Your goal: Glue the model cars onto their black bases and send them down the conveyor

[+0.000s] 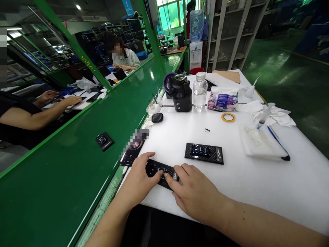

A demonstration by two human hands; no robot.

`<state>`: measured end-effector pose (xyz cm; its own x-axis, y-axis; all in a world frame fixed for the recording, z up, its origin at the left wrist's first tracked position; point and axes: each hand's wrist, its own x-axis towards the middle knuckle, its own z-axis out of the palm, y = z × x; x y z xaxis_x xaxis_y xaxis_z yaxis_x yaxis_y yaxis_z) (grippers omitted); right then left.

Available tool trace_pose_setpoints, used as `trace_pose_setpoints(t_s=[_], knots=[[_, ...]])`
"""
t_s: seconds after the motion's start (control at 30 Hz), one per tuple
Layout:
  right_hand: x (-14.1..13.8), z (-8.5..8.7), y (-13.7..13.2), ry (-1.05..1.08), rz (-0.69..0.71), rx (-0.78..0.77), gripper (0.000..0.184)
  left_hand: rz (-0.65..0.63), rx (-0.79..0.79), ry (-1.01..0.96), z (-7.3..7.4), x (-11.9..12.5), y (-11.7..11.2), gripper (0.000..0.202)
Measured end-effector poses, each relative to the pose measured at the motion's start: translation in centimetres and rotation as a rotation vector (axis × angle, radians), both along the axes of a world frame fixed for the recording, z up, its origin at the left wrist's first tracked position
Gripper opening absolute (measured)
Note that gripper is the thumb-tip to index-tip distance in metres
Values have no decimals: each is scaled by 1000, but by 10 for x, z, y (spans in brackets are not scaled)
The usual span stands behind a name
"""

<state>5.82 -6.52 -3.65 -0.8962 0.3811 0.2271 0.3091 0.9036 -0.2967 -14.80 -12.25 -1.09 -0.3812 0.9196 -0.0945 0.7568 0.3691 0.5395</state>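
Close to the table's front edge lies a black patterned plate with a small dark model car on it and pale lettering at its right end. My left hand grips its left side, forefinger along the far edge and thumb pressing on the car. From the right, my right hand holds the lettered end, its thumb and fingertips meeting the plate beside my left thumb. Part of the plate is hidden under my fingers. A second model car plate of the same kind rests flat just beyond my right hand.
A phone lies left of my hands, and another car plate sits on the green conveyor. Farther back are small black pieces, yellow tape, a syringe, a black jug and a bottle. Co-workers sit across.
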Motion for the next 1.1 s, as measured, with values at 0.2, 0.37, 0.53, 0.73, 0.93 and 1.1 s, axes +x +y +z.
trace_pose_setpoints(t_s=[0.2, 0.37, 0.53, 0.73, 0.93, 1.1], knots=[[1, 1, 2, 10, 5, -21, 55, 46, 46, -2, -4, 4, -7, 64], [-1, 4, 1, -18, 4, -28, 53, 62, 100, -63, -10, 3, -12, 60], [-3, 7, 2, -30, 5, -29, 52, 53, 130, -74, -13, 3, -14, 59], [-5, 7, 5, -12, 6, -17, 52, 71, 81, -14, -9, 6, -11, 63], [-4, 8, 5, -6, 10, -23, 52, 74, 2, -11, 0, 0, -5, 67], [-3, 7, 5, 8, 13, -29, 51, 38, -24, 6, 3, -5, -4, 67]])
